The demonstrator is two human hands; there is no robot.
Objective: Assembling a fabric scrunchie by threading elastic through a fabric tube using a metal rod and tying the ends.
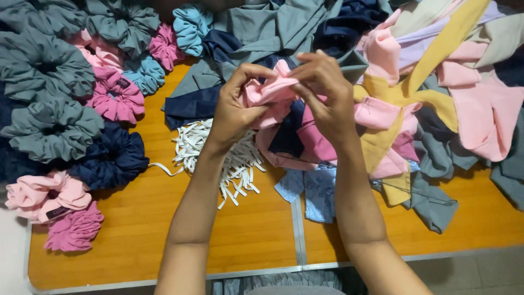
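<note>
Both my hands are raised over the middle of the orange wooden table (256, 229). Between them is a light pink fabric piece (270, 90), bunched up. My left hand (234, 106) pinches its left side with thumb and fingers. My right hand (325, 93) grips its upper right end, fingers curled over the cloth. Just below my left hand lies a heap of white elastic strips (199, 145).
Finished scrunchies in grey, pink, magenta, navy and light blue fill the left side (71, 131). A heap of loose cloth strips in pink, yellow, grey, navy and lilac covers the back and right (436, 82). The table's metal front edge (245, 273) runs near me.
</note>
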